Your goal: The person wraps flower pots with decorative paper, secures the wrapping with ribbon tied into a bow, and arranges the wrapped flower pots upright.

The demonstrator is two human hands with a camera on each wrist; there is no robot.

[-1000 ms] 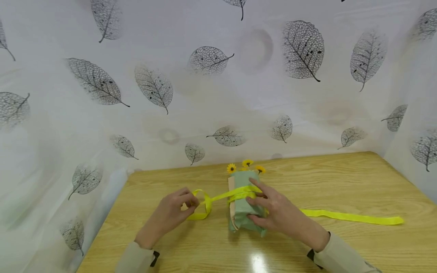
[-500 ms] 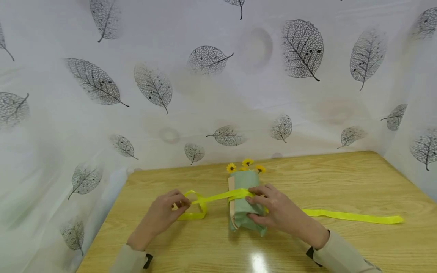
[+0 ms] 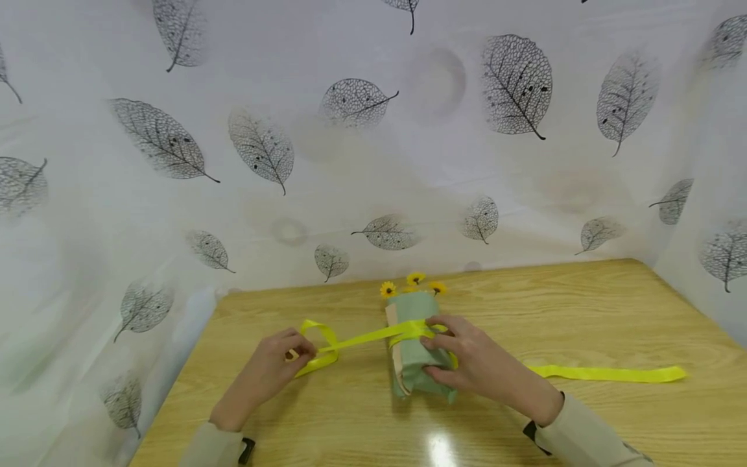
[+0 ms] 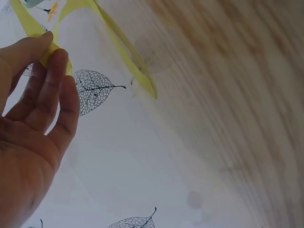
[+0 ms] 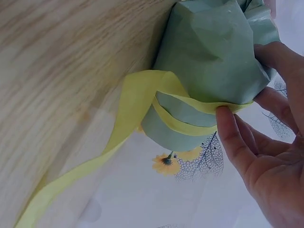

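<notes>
A small bouquet [image 3: 415,366] in green wrapping paper lies on the table, its yellow flowers [image 3: 415,279] poking out at the far end. Bright yellow ribbon [image 3: 364,338] circles its middle. My left hand [image 3: 262,370] pinches the ribbon's left length between thumb and fingers, and a loose loop hangs by it. That length runs taut from the left hand to the wrapping. My right hand [image 3: 484,370] grips the bouquet from the right; in the right wrist view its fingertips [image 5: 225,118] press at the ribbon's edge on the green paper [image 5: 209,52].
The ribbon's other tail [image 3: 613,373] stretches to the right across the wooden table [image 3: 327,428]. A pale sheet printed with dark leaves [image 3: 516,84] hangs behind the table and along its sides.
My left hand has drawn the ribbon further left and slightly toward me, its loop moving along. My right index finger has come down onto the ribbon; the bouquet has shifted slightly left.
</notes>
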